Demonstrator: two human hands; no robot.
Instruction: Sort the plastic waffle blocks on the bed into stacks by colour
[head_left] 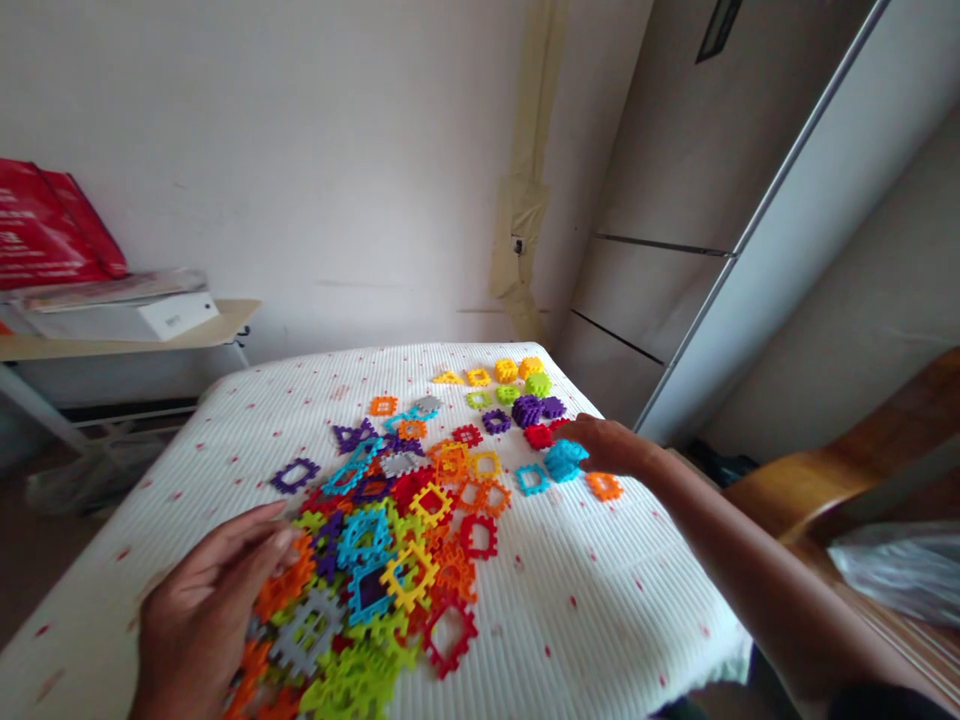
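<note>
My left hand point(206, 600) is at the near left edge of a loose heap of plastic interlocking tiles. Its thumb and index fingertip are slightly apart, beside an orange tile point(289, 580); no tile shows between them. Farther off on the right, my right hand point(604, 442) reaches over a stack of blue tiles point(566, 460), its fingers bent down and together near red tiles point(538, 437). What those fingers grip, if anything, is hidden. A blue square frame tile point(532, 480) lies left of the stack, and an orange one point(604, 487) to its right.
Purple point(526, 410), green point(538, 384) and yellow point(506, 371) stacks stand in rows at the far right of the white cloth-covered table point(600, 620). A grey cabinet point(660, 200) rises behind. A wooden chair point(847, 450) is at right; a side table point(232, 318) with a red bag is at left.
</note>
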